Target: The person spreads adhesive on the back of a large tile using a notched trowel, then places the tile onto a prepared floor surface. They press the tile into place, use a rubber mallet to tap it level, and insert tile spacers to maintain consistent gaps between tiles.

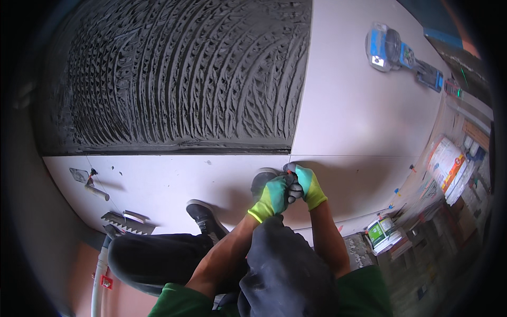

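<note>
My left hand [274, 194] and my right hand [309, 185] wear green and yellow gloves with dark fingertips. They meet over the seam of the pale floor tiles [338, 171], close to the corner of the grey mortar bed [195, 79]. Both have their fingers closed together around something small. A speck of red-orange [288, 171] shows by the fingertips, but the fingers hide the rest. One dark shoe [262, 180] is planted just left of the hands, the other shoe [206, 217] farther left.
Combed ridges cover the mortar. At the far right lies a blue and black power tool [393, 50]. A small trowel [97, 191] and a notched trowel [128, 223] rest at left. White buckets [446, 166] [384, 232] and small clips [397, 192] are at right.
</note>
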`<state>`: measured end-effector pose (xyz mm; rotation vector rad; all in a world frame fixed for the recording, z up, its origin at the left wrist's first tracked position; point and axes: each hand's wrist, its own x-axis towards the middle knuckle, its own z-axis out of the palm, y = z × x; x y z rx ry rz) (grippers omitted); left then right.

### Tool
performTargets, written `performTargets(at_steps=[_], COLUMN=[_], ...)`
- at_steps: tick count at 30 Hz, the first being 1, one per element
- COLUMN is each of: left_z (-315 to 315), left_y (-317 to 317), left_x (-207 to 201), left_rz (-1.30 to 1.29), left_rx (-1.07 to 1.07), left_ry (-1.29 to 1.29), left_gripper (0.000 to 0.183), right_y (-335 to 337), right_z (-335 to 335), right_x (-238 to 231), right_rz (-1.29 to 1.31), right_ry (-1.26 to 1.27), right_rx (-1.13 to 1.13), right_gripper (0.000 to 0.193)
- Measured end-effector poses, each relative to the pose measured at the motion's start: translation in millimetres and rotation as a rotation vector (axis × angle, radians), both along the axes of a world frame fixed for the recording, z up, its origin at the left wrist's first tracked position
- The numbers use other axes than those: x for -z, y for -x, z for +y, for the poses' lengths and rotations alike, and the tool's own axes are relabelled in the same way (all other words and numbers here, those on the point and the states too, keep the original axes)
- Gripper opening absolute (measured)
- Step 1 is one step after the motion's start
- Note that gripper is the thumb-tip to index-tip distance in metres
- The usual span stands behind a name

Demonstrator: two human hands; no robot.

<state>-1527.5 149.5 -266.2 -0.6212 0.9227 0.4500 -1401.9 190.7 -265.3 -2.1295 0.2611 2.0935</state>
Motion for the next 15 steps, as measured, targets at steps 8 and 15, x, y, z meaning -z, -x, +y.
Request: performTargets(at_steps=[8,15], left_z=[-7,-8], left_y=[-1,-8], left_x=[14,20], left_rz=[-0.138,-0.135], left_rx=[-0.081,-0.082], left_ry=[0.034,-0.049], left_gripper=[0.019,0.019], right_y=[1,-9], right_z=[-37,-37], right_x=[22,18], right_rz=[0.071,0.153], right_ry=[-0.063,-0.105], right_rx=[0.397,0.319], right_gripper=[0.026,0.024])
